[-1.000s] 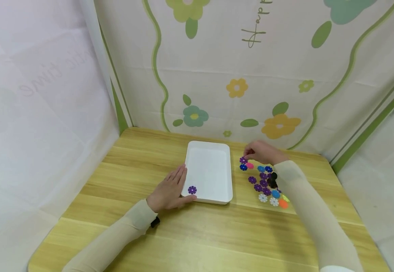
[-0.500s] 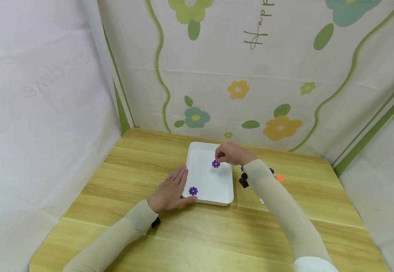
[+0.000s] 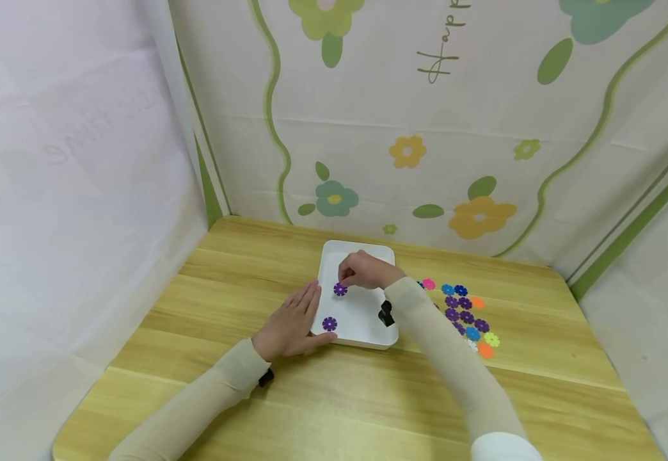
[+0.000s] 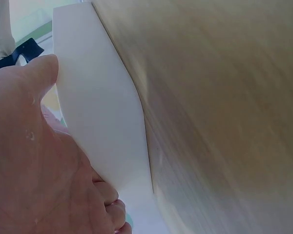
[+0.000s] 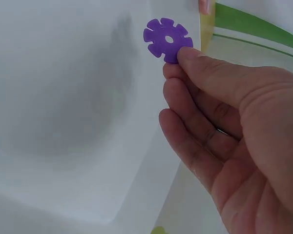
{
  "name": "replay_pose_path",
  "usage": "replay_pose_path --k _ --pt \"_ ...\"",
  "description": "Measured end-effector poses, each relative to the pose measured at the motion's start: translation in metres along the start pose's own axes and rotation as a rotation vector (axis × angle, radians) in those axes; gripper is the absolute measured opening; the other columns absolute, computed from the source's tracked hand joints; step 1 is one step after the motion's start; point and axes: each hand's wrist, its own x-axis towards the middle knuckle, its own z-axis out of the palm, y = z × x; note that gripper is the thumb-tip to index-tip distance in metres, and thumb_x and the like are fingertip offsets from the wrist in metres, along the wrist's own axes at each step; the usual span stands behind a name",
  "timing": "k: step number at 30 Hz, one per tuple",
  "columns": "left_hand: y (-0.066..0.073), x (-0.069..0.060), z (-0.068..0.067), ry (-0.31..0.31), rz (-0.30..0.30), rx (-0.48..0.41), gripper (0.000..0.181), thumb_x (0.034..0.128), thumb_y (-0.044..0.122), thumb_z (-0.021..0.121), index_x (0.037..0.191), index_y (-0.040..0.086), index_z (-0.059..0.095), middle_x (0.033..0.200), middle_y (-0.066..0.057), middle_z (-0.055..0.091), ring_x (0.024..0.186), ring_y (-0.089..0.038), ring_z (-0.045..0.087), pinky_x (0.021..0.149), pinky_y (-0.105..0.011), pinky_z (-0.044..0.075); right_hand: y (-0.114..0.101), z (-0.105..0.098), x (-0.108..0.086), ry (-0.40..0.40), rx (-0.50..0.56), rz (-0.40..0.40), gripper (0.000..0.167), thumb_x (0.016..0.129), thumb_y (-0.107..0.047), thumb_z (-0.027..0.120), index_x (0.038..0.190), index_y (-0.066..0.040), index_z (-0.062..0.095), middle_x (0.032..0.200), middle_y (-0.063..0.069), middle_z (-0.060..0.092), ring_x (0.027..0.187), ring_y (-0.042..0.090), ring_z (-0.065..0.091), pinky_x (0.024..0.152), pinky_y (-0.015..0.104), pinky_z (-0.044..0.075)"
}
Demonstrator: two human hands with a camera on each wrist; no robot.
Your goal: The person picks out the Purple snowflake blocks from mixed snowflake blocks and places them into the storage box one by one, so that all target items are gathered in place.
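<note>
My right hand (image 3: 367, 270) pinches a purple snowflake disc (image 3: 340, 289) between thumb and fingertips, over the left part of a white tray (image 3: 359, 326). In the right wrist view the notched purple disc (image 5: 158, 36), with a hole at its centre, sticks out past the thumb tip. Another purple disc (image 3: 329, 324) lies in the tray's front left corner. My left hand (image 3: 288, 328) rests against that same corner, its fingers along the left side and its thumb along the front rim. In the left wrist view, the thumb touches the rim of the tray (image 4: 97, 97).
Right of the tray, several loose discs (image 3: 467, 316) lie on the wooden table (image 3: 311, 410): purple, blue, pink, orange, yellow and white. My right forearm partly covers them. A printed cloth (image 3: 357, 96) hangs behind the table.
My right hand has carried the purple disc leftward, from the loose discs to above the tray's left part. My left hand has stayed at the tray corner.
</note>
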Motion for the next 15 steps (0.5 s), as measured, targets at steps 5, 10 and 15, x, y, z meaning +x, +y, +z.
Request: replay_pose_path --k 5,10,15 --pt "0.0 0.001 0.0 -0.005 0.0 -0.011 0.106 0.1025 0.071 0.047 0.164 -0.01 0.017 0.175 -0.028 0.013 0.164 -0.04 0.018 0.132 -0.053 0.026 0.0 0.012 0.005 -0.005 0.027 0.019 0.007 0.1 -0.014 0.074 0.098 -0.014 0.081 0.093 -0.004 0.077 0.08 0.008 0.063 0.102 0.042 0.056" --pt "-0.001 0.0 0.002 0.008 0.0 -0.003 0.107 0.1023 0.071 0.048 0.165 -0.01 0.016 0.175 -0.028 0.013 0.164 -0.04 0.018 0.132 -0.053 0.026 0.0 0.022 0.008 -0.029 0.077 0.046 0.007 0.099 -0.014 0.075 0.097 -0.016 0.081 0.092 -0.005 0.077 0.081 0.007 0.064 0.086 0.031 0.059" --pt "-0.001 0.001 0.002 0.017 0.006 0.003 0.107 0.1018 0.071 0.048 0.164 -0.01 0.017 0.175 -0.027 0.015 0.164 -0.04 0.02 0.132 -0.053 0.027 0.0 0.029 0.009 -0.053 0.104 0.067 0.008 0.099 -0.016 0.075 0.096 -0.017 0.082 0.091 -0.007 0.078 0.081 0.008 0.065 0.078 0.022 0.056"
